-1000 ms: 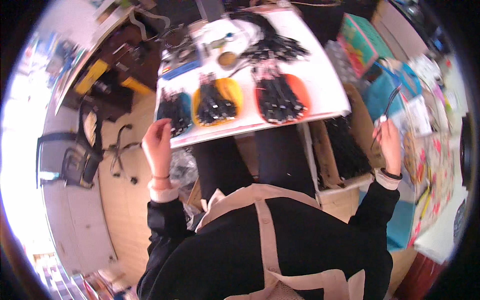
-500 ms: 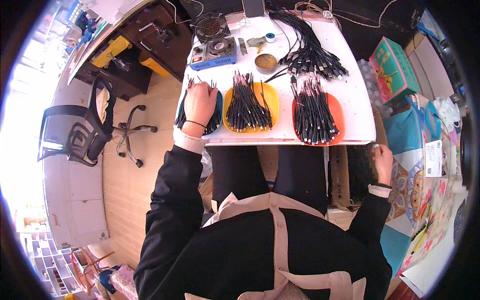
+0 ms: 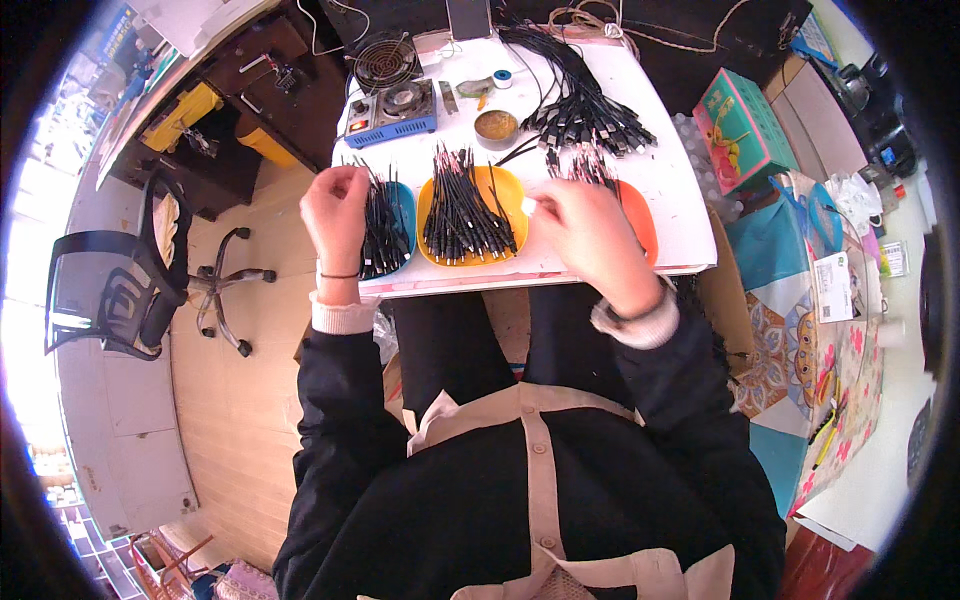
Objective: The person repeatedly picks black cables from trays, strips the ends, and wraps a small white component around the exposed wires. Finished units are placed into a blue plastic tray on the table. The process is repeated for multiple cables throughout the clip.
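Three bowls of short black cables with bared ends line the table's near edge: a blue bowl, a yellow bowl and an orange bowl. My left hand is closed just left of the blue bowl's cables; whatever its curled fingers hold is hidden. My right hand hovers between the yellow and orange bowls, hiding much of the orange one. A small white piece is pinched in its fingertips. Cables with dark plugs toward me fill the yellow bowl.
Behind the bowls stand a blue soldering-pot unit, a round tin, a small spool and a bundle of black USB cables. A fan sits at the back left. A green-pink box is right of the table; an office chair is left.
My right hand has come up from beside the table to over the bowls, carrying the white piece. My left hand has lifted and shifted left off the blue bowl. The view has turned slightly.
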A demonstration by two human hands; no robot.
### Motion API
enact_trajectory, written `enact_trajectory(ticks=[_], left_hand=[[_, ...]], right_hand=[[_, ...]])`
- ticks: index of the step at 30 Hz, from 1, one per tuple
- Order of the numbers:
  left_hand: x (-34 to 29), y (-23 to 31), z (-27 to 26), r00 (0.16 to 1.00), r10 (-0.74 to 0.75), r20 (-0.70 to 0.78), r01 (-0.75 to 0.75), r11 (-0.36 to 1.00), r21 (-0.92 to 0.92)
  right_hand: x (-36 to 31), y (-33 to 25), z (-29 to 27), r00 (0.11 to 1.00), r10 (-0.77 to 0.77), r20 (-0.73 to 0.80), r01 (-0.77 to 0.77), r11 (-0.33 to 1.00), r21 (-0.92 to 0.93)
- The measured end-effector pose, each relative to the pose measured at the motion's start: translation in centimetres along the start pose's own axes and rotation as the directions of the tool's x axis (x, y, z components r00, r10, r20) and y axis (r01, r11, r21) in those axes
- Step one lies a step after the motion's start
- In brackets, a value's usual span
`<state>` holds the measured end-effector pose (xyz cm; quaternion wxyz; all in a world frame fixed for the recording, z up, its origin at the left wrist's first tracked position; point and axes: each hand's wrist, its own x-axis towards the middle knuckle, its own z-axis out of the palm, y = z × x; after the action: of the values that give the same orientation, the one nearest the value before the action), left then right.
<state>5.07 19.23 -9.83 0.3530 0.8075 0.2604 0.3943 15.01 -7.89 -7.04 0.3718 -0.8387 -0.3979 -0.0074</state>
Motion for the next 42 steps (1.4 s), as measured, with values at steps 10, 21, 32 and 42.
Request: enact_trajectory(ticks=[10, 21, 32, 42], left_hand=[[-6.1, 5.8, -4.2, 0.961, -0.053, 0.271, 0.241, 0.64, -0.729], [-11.6, 8.9, -3.4, 0.844, -0.15, 0.516, 0.533, 0.341, -0.774], [-15.5, 13.6, -3.5, 0.862, -0.061, 0.503, 0.499, 0.265, -0.825], [-16.6, 14.1, -3.3, 0.839, -0.009, 0.544, 0.516, 0.33, -0.791]], right_hand=[[5.6, 1.7, 8.1, 0.979, 0.201, 0.031, -0.177, 0.919, -0.352], [-3.0, -5.3, 0.9, 0.998, 0.024, -0.051, 0.001, 0.9, 0.436], [-9.8, -8.1, -0.5, 0.99, -0.103, -0.093, 0.134, 0.879, 0.457], [-10.8, -7.6, -1.0, 0.973, -0.225, -0.054, 0.228, 0.895, 0.383]])
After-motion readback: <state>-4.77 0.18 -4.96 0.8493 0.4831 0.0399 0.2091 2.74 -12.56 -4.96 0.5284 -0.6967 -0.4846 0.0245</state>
